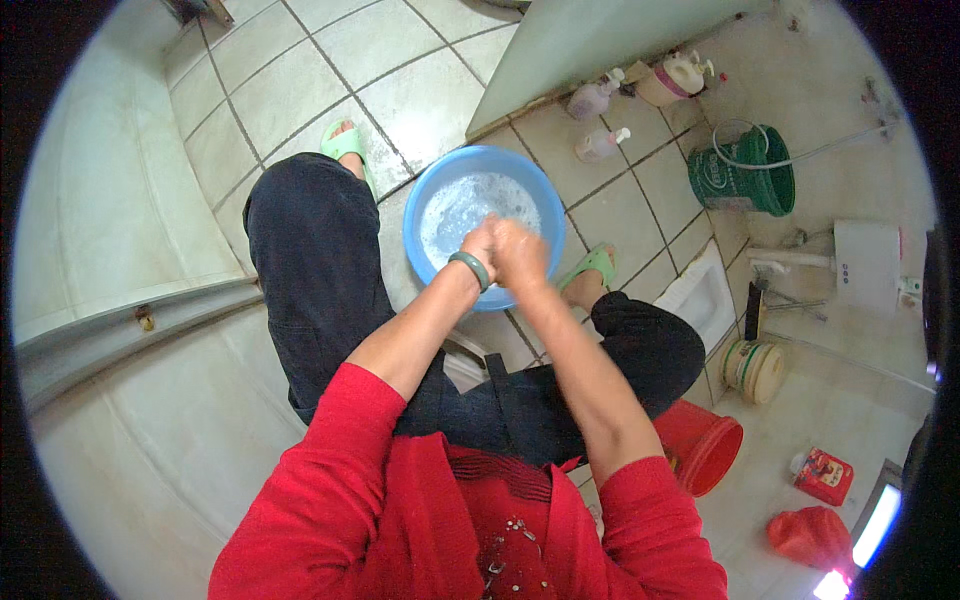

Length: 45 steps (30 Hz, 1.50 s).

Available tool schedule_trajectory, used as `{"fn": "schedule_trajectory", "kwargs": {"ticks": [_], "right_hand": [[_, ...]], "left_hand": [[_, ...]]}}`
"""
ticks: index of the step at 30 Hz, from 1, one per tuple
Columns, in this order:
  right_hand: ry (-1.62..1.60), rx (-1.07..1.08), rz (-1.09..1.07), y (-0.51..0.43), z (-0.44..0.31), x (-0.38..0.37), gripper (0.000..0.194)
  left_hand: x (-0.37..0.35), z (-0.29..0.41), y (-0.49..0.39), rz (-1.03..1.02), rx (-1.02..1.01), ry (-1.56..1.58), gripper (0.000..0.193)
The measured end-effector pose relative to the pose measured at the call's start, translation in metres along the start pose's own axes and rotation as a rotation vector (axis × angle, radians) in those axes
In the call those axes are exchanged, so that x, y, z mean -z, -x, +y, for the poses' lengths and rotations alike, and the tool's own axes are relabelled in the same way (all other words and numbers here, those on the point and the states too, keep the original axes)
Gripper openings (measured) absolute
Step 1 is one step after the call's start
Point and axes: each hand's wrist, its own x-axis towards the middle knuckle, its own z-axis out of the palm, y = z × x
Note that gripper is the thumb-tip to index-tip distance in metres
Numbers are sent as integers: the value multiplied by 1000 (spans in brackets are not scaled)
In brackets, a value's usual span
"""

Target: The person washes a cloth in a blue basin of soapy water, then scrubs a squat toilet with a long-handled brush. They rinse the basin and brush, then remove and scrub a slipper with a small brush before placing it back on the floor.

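Note:
A blue plastic basin [412, 196] stands on the tiled floor between my feet, holding cloudy, soapy water [454, 213] with foam on top. Over its near half, my left hand [478, 246] and my right hand [522, 251] are pressed together. A green bangle [472, 268] circles my left wrist. My right hand is blurred and partly covers the left one. Whether anything is held between them cannot be made out.
Pump bottles [592, 99] stand beyond the basin, by a partition [570, 52]. Right of them is a green bucket [739, 171] with a hose. A squat toilet [701, 296], a lidded tub [752, 370] and a red bucket [701, 450] lie to my right.

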Motion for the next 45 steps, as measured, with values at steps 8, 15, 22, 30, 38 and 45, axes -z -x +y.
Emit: {"fn": "schedule_trajectory", "kwargs": {"ticks": [8, 15, 22, 30, 38, 45], "right_hand": [[-1028, -584, 114, -26, 67, -26, 39], [-1520, -819, 152, -19, 66, -9, 35], [-357, 81, -212, 12, -12, 21, 38], [62, 74, -110, 1, -5, -6, 25], [-310, -127, 79, -6, 61, -36, 36], [-1305, -568, -558, 25, 64, -4, 37]], "left_hand": [[-2, 11, 7, -240, 59, -448, 27], [15, 16, -6, -165, 153, -276, 29], [49, 8, -34, -684, 164, 114, 35], [22, -2, -16, 39, -34, -33, 27], [-8, -2, 6, -83, 76, -40, 25], [11, 26, -5, -179, -69, -147, 13]]}}
